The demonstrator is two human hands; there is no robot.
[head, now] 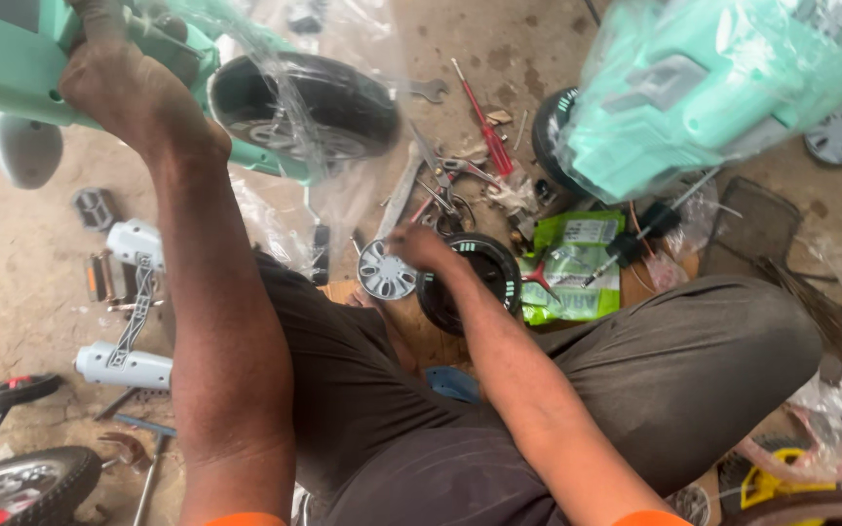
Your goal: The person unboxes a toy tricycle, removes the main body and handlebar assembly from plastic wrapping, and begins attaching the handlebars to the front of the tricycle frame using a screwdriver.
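Everywhere tools and small wheels across stained dirt floor, hands among them.

Left hand grips mint bicycle frame; right hand touches small black wheel, beside grey hub disc.

You look steeply down from one head-worn camera, close above your left hand and right hand, the dirt floor beyond them.
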